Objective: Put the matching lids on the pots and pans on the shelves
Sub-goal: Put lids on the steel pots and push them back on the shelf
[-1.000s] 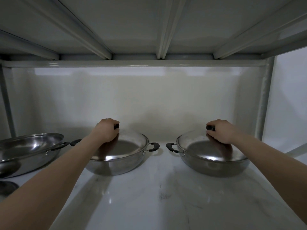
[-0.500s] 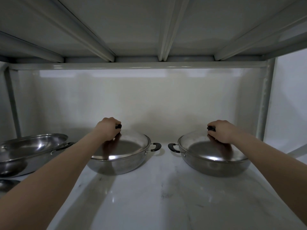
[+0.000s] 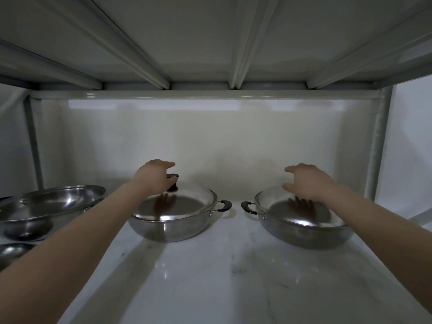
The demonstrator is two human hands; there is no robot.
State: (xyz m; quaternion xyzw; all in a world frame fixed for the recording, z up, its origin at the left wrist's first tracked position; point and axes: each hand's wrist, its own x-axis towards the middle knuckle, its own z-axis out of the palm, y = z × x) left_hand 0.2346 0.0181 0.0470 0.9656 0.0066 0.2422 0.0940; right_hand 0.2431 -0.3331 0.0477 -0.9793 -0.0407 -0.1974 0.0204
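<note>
1. On a white marbled shelf (image 3: 233, 265) beneath a ribbed metal shelf, two steel pots sit side by side, each with a lid seated on its rim: the left pot (image 3: 173, 228) at about 10 o'clock from the shelf's centre, the right pot (image 3: 301, 232) at about 2 o'clock.

2. The left hand (image 3: 153, 178) hangs over the left lid (image 3: 177, 204), fingers spread and loose; its grip is wide and holds nothing. The black knob (image 3: 172, 182) lies just beside the fingers, at 3 o'clock from the palm and slightly below it.

3. The right hand (image 3: 308, 181) hovers over the right lid (image 3: 299, 211), its grip likewise wide and empty, fingers pointing toward 9 o'clock. This lid's knob is hidden under the hand.

4. Each hand is the nearer one to its own pot. Both lids appear level and fully seated, so these two look done.

5. At 9 o'clock, a larger steel pan (image 3: 46, 206) stands uncovered at the left edge, with another steel vessel (image 3: 11, 252) partly seen below it. The left hand is nearer; the pan's rim runs long from 9 to 3 o'clock. A matching lid for it is not in view.
</note>
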